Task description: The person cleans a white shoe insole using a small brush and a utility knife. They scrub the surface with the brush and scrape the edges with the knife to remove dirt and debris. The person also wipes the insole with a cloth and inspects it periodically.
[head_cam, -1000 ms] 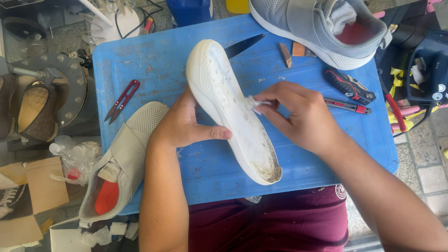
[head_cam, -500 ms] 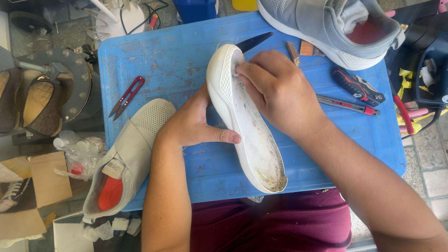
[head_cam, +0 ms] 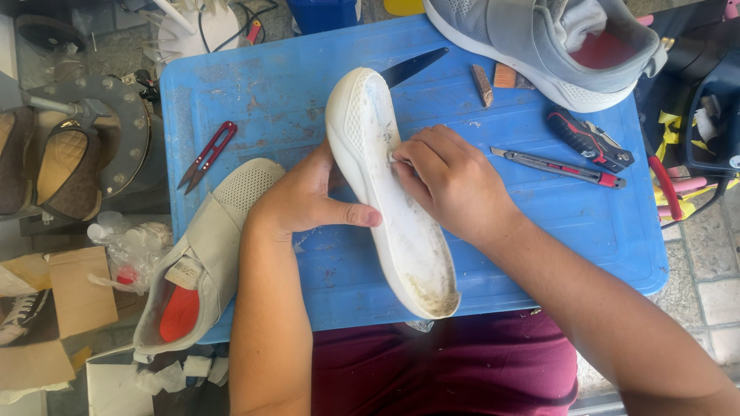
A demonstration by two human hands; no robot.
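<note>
We look down on a scuffed blue plastic surface (head_cam: 254, 85) that rests over our lap, with grey paving (head_cam: 713, 270) to the right of it; on that surface lies a white shoe sole (head_cam: 385, 192), lengthways, its toe away from us and its stained heel at the near edge. Our left hand (head_cam: 308, 196) holds the sole from the left, thumb pressed across its inner face, fingers hidden behind; our right hand (head_cam: 451, 181) lies on the sole from the right, fingers curled shut and pinching something small and white at its middle. Left of the sole lie red snips (head_cam: 206, 154) and a beige mesh shoe upper (head_cam: 204, 254) with a red lining; beyond the toe a dark knife blade (head_cam: 412, 68) shows; right of the sole lie a slim utility knife (head_cam: 559, 167), a black and red cutter (head_cam: 590, 139) and a grey shoe (head_cam: 539, 46). Left of the surface, brown cardboard (head_cam: 73, 289) sits on the ground.
</note>
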